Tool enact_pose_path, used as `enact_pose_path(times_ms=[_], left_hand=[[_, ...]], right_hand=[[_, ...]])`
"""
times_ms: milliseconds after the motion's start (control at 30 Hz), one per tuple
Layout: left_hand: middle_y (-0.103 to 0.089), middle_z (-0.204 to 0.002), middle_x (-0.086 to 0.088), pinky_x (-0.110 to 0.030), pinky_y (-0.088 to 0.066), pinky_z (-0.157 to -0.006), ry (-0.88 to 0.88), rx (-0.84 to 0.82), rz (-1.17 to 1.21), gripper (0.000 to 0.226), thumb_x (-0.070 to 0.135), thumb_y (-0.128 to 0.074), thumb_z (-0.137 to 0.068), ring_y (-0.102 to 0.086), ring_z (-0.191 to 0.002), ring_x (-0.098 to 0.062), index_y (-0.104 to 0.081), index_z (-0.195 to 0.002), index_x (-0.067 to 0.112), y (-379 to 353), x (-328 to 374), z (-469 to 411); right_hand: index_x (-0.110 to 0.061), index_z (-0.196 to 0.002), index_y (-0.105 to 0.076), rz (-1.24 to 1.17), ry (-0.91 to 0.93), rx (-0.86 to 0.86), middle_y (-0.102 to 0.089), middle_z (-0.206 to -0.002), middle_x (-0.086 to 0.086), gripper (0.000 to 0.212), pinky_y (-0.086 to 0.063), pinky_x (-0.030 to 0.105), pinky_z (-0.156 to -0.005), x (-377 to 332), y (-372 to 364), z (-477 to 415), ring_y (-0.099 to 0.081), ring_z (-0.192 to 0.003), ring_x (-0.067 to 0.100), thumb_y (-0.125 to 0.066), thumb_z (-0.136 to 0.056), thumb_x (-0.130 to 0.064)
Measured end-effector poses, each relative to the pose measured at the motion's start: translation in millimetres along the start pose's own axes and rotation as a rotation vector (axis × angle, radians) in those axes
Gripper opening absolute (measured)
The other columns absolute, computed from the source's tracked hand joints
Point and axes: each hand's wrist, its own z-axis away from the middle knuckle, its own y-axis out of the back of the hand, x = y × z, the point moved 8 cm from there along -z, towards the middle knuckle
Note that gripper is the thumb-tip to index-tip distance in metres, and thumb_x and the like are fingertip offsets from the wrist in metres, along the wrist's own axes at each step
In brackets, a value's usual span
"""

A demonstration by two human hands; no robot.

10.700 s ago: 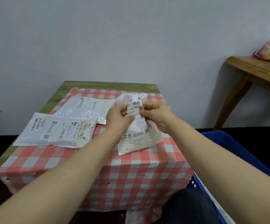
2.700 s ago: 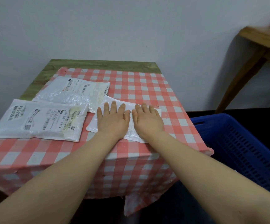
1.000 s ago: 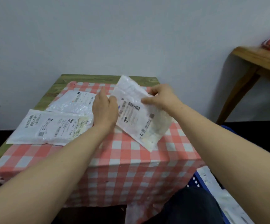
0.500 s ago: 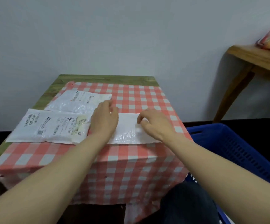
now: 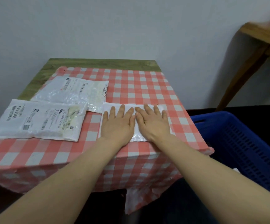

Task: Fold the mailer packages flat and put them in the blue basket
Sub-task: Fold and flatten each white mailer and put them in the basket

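Two bare forearms reach in from the bottom edge of the frame toward a small table seen from above. Near the bottom centre the red-and-white checked tablecloth (image 5: 148, 88) hangs over the front of the table, with a loose corner drooping below it.

Just past the table's front edge, in the middle of the frame, both hands lie palm down, side by side, on a folded white mailer (image 5: 135, 136). The left hand (image 5: 117, 125) has its fingers straight and slightly spread, pressing flat. The right hand (image 5: 153, 124) presses the same way, fingers straight, with a thin ring on one finger. Neither hand grips anything. The mailer shows as a white strip beyond the fingertips and a glossy patch between the wrists.

At the right edge, below table height, stands the blue basket (image 5: 244, 143), its wall a plastic lattice. It sits just beside the table's right side. A bit of something white shows inside it near the right forearm; what it is cannot be told.

In the left half of the frame a white labelled mailer (image 5: 39, 121) lies flat, unfolded, with printed barcodes and numbers. Behind it, further up, a second white mailer (image 5: 73, 92) lies flat, its near edge tucked under the first.

Beyond the cloth, a strip of green wooden tabletop (image 5: 98, 63) meets a plain pale wall. At upper right stands the corner of a wooden side table (image 5: 263, 34).
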Motion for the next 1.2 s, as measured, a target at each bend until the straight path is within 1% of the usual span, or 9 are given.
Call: enact_pose_path(times_ms=[567, 667, 733, 833, 900, 967, 1000, 1100, 1200], left_hand=[[-0.004, -0.160, 0.001, -0.049, 0.001, -0.118, -0.004, -0.038, -0.011, 0.052, 0.044, -0.007, -0.100, 0.001, -0.147, -0.029, -0.010, -0.151, 0.032, -3.2, -0.1, 1.4], [-0.001, -0.160, 0.002, -0.048, 0.003, -0.118, -0.004, -0.056, 0.005, 0.053, 0.046, -0.007, -0.100, 0.004, -0.147, -0.028, -0.007, -0.151, 0.033, -3.3, -0.9, 1.1], [0.003, -0.160, 0.001, -0.048, 0.006, -0.118, -0.006, -0.105, 0.026, 0.053, 0.046, -0.007, -0.100, 0.008, -0.147, -0.027, -0.003, -0.152, 0.032, -2.5, -1.0, 0.5], [0.000, -0.160, -0.005, -0.043, 0.009, -0.117, -0.059, -0.062, 0.046, 0.053, 0.042, -0.013, -0.102, 0.006, -0.147, -0.024, -0.008, -0.152, 0.026, 8.8, 0.7, 2.8], [-0.018, -0.158, -0.005, -0.037, -0.004, -0.118, -0.157, 0.118, 0.039, 0.052, 0.041, -0.019, -0.101, -0.014, -0.145, -0.023, -0.025, -0.150, 0.022, 22.7, 8.3, 9.7], [-0.028, -0.155, -0.003, -0.035, -0.015, -0.116, -0.211, 0.149, 0.077, 0.063, 0.054, -0.020, -0.096, -0.025, -0.140, -0.023, -0.027, -0.149, 0.020, 25.4, 15.3, 16.8], [-0.022, -0.157, -0.003, -0.036, -0.014, -0.117, -0.208, 0.073, 0.087, 0.072, 0.062, -0.023, -0.093, -0.021, -0.142, -0.023, -0.020, -0.151, 0.019, 20.3, 16.7, 18.7], [0.010, -0.160, -0.004, -0.048, 0.006, -0.118, -0.172, -0.184, 0.046, 0.114, 0.084, -0.040, -0.071, 0.008, -0.147, -0.021, 0.010, -0.151, 0.022, 6.0, 19.1, 26.6], [0.018, -0.158, -0.007, -0.050, 0.013, -0.116, -0.223, -0.228, -0.010, 0.132, 0.087, -0.049, -0.058, 0.017, -0.146, -0.022, 0.019, -0.149, 0.020, 15.7, 25.1, 30.2]], right_hand=[[-0.037, -0.149, -0.018, 0.014, -0.010, -0.018, -0.008, -0.160, -0.002, 0.050, 0.004, 0.049, -0.118, -2.2, -3.2, 1.6, 0.002, -0.147, 0.028, -0.009, -0.101, -0.043], [-0.036, -0.150, -0.014, -0.022, -0.004, -0.087, -0.004, -0.161, -0.002, 0.050, 0.007, 0.048, -0.118, -1.6, -3.7, 0.6, 0.005, -0.147, 0.027, -0.010, -0.101, -0.044], [-0.033, -0.151, -0.011, -0.124, -0.032, -0.128, 0.000, -0.161, 0.002, 0.052, 0.008, 0.046, -0.118, 2.6, 2.6, -0.1, 0.008, -0.147, 0.025, -0.014, -0.101, -0.043], [-0.026, -0.151, -0.019, -0.311, -0.235, 0.053, -0.015, -0.158, 0.010, 0.052, -0.009, 0.042, -0.118, 32.0, 32.7, -1.6, -0.009, -0.145, 0.028, -0.028, -0.099, -0.026], [-0.026, -0.148, -0.027, -0.353, -0.320, 0.099, -0.031, -0.151, 0.010, 0.059, -0.023, 0.042, -0.114, 46.9, 40.2, 1.8, -0.027, -0.138, 0.031, -0.038, -0.092, -0.012], [-0.028, -0.146, -0.030, -0.478, -0.314, 0.086, -0.036, -0.147, 0.009, 0.066, -0.034, 0.042, -0.109, 50.7, 39.1, 3.3, -0.037, -0.133, 0.030, -0.042, -0.086, -0.004], [-0.029, -0.146, -0.030, -0.565, -0.318, 0.093, -0.037, -0.146, 0.009, 0.069, -0.039, 0.039, -0.105, 52.2, 39.3, 2.8, -0.041, -0.130, 0.030, -0.043, -0.085, -0.002], [-0.023, -0.145, -0.032, -0.840, -0.417, 0.111, -0.044, -0.140, 0.010, 0.070, -0.048, 0.037, -0.095, 64.1, 45.5, 5.5, -0.051, -0.120, 0.029, -0.049, -0.084, 0.006], [-0.004, -0.127, -0.048, -1.309, -0.528, 0.052, -0.057, -0.110, 0.019, 0.047, -0.056, 0.035, -0.073, 66.3, 50.7, 12.7, -0.063, -0.085, 0.025, -0.049, -0.084, 0.015]])
